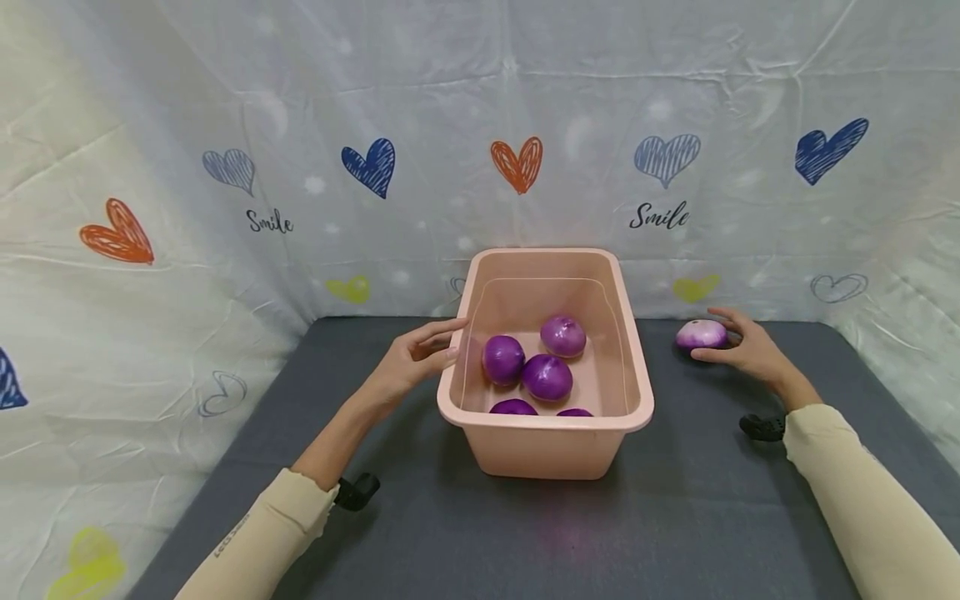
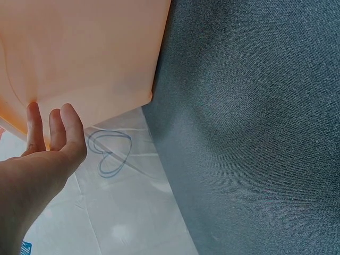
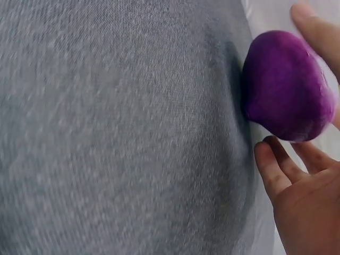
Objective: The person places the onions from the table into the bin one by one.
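A purple onion point(image 1: 702, 334), pale on its upper part, sits on the dark table at the right. My right hand point(image 1: 738, 348) is spread around its right side. In the right wrist view, the fingers point(image 3: 273, 170) show below the onion point(image 3: 287, 85), and another digit stands apart above it. A peach plastic tub point(image 1: 546, 450) stands in the middle, with several purple onions point(image 1: 547, 377) inside; its front wall partly hides the nearest ones. At the tub's left rim is my left hand point(image 1: 411, 360), its extended fingertips right against the side.
Dark grey cloth point(image 1: 525, 542) covers the table. A white sheet point(image 1: 442, 108) printed with hearts hangs close behind the tub and along both sides. Black straps point(image 1: 763, 427) show at the wrists, by the beige sleeves point(image 1: 847, 475).
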The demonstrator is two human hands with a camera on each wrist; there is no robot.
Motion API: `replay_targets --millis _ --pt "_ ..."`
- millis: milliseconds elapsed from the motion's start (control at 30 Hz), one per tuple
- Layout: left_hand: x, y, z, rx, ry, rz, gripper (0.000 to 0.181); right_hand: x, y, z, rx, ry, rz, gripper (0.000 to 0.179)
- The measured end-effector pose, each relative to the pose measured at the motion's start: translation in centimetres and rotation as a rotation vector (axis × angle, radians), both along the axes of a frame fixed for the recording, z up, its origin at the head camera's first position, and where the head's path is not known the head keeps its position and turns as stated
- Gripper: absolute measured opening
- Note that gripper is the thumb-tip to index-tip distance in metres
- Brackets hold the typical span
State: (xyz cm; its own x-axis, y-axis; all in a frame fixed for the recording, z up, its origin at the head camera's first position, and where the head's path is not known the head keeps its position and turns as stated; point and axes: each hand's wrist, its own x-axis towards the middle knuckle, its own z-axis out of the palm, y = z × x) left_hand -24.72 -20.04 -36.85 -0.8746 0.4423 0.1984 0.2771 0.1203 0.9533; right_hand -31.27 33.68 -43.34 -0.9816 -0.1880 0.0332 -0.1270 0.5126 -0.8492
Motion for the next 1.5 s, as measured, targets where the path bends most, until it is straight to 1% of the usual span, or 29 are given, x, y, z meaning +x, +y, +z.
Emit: replay_targets --millis 200,433,700,833,1300,1500 --pt "-0.1 0.0 -0.2 0.003 0.001 -0.007 0.051 0.0 -0.2 0.0 0.013 0.017 0.0 0.088" --pt "0.0 0.0 -0.2 -0.01 0.003 0.007 0.052 0.0 -0.1 -0.2 0.026 0.039 -0.009 0.08" --pt "0.0 0.1 -0.1 -0.008 0.002 0.007 0.052 0.3 0.2 0.0 -0.006 0.019 -0.055 0.081" --pt "0.0 0.0 0.0 -0.004 -0.005 0.011 0.051 0.5 0.6 0.0 -0.007 0.028 -0.069 0.08" --pt "0.0 0.1 0.3 -0.003 -0.015 0.016 0.05 1.3 1.6 -0.1 -0.065 0.015 -0.075 0.083" --pt "0.2 0.3 0.4 0.007 -0.025 0.022 0.049 1.7 1.7 0.4 -0.077 0.002 -0.068 0.082"
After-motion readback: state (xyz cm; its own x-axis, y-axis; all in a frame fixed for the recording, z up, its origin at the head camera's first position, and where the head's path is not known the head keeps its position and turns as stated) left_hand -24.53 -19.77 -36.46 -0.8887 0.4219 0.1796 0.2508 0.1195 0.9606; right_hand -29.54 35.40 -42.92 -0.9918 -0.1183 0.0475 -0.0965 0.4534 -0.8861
